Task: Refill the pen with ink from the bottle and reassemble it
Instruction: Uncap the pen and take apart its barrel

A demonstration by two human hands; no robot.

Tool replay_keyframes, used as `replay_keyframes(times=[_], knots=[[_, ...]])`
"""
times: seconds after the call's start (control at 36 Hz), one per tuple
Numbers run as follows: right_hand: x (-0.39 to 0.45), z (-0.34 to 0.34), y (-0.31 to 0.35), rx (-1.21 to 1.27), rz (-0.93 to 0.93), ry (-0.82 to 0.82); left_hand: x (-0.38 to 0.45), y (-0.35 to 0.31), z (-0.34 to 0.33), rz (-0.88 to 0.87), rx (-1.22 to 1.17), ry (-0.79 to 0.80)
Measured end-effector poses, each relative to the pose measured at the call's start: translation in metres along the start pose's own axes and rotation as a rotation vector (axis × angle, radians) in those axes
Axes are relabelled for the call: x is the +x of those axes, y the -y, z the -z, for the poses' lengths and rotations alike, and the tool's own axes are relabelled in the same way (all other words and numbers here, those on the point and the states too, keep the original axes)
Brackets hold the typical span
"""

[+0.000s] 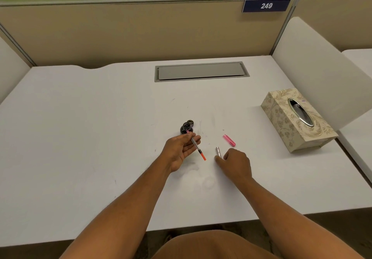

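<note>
My left hand (pixel 181 150) holds the pen's inner section (pixel 196 147), a clear converter with a pink nib end and an orange knob. Its nib end points toward the open ink bottle (pixel 186 128), a small dark glass bottle on the white desk (pixel 100 138). The bottle's cap (pixel 190 122) lies just behind it. My right hand (pixel 235 163) rests on the desk with its fingertips at a silver pen barrel piece (pixel 218 151); whether it grips the piece I cannot tell. A pink pen cap (pixel 229 140) lies to the right of the bottle.
A patterned tissue box (pixel 296 121) stands at the right side of the desk. A grey cable hatch (pixel 201 71) is set in the desk at the back. Partition walls close off the back and both sides.
</note>
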State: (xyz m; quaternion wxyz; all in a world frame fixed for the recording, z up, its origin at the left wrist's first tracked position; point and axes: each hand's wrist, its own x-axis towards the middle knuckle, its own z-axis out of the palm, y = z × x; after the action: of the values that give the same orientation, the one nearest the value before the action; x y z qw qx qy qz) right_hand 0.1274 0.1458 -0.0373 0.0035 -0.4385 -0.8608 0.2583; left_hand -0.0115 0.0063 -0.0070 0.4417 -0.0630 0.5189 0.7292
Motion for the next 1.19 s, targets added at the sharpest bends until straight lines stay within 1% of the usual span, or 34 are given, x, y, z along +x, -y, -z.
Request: replay_keyframes(times=[0.56, 0.72, 1.19], knots=[[0.006, -0.007, -0.003, -0.049, -0.002, -0.016, 0.000, 0.002, 0.003, 0.008, -0.007, 0.009], [0.010, -0.010, -0.003, -0.128, -0.007, -0.037, 0.000, 0.000, 0.005, 0.007, -0.008, 0.011], [0.016, -0.014, -0.005, -0.119, -0.038, -0.007, 0.002, -0.003, 0.006, 0.004, -0.004, 0.019]])
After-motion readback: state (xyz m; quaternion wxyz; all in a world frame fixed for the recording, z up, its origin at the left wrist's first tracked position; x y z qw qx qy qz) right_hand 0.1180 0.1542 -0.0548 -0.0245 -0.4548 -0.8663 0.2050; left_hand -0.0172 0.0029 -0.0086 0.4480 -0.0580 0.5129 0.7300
